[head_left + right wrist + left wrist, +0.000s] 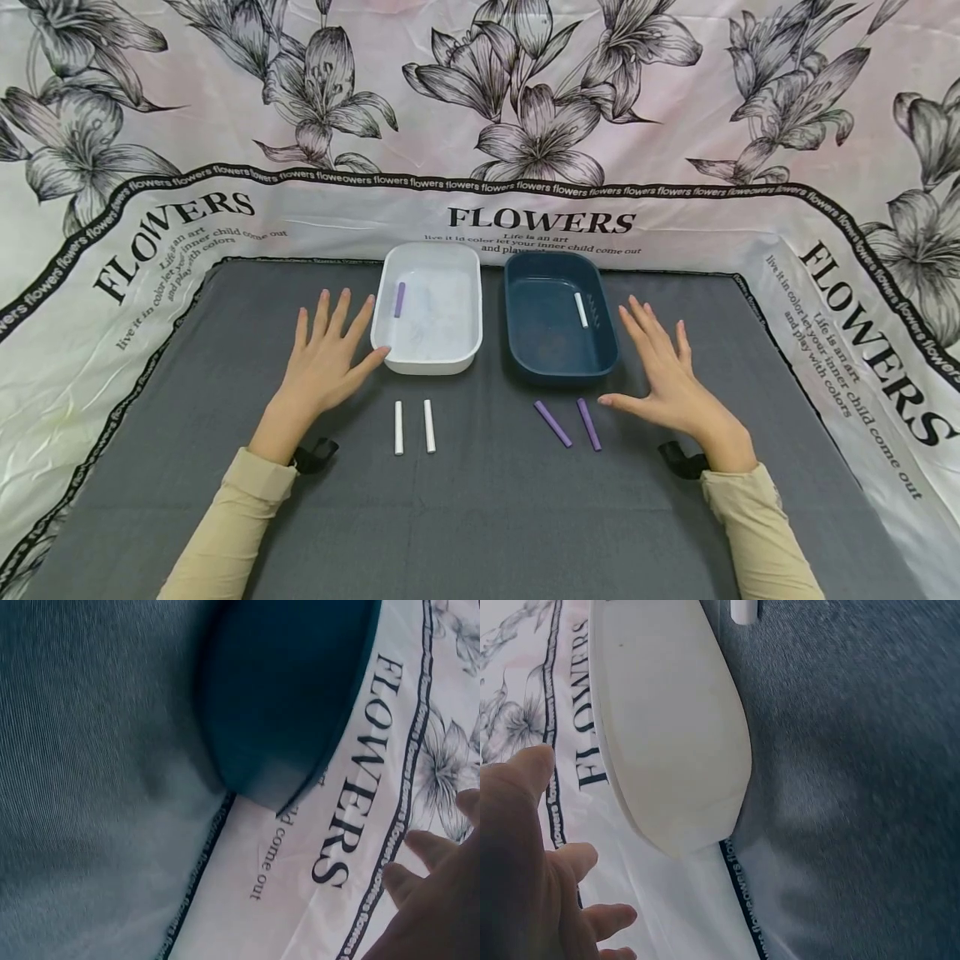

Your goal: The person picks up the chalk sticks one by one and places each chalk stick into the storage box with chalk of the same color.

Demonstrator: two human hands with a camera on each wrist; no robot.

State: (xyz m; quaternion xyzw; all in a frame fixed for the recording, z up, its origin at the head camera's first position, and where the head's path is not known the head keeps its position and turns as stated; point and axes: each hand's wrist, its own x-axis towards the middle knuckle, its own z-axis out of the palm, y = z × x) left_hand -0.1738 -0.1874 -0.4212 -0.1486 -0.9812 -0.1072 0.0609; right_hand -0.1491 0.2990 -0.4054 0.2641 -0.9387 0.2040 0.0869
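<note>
My left hand (pixel 324 358) is spread with straight fingers beside the white tub (pixel 431 365), its thumb tip overlapping the tub's near-left corner in the head view. A purple chalk-like stick (pixel 400 300) lies in that tub. To the right, the dark blue tub (pixel 561 367) has a white chalk-like stick (pixel 581 310) in it. My right hand (pixel 663 375), also spread and holding nothing, is just right of the blue tub. Two white sticks (pixel 429 426) lie in front of the white tub. Nearest my right thumb are two purple sticks (pixel 588 425), in front of the blue tub.
A grey cloth (pixel 480 533) covers the table, bordered by white fabric with printed flowers and lettering (pixel 542 221) that rises behind the tubs. Black straps (pixel 315 456) show at both wrists. The tubs stand side by side with a narrow gap.
</note>
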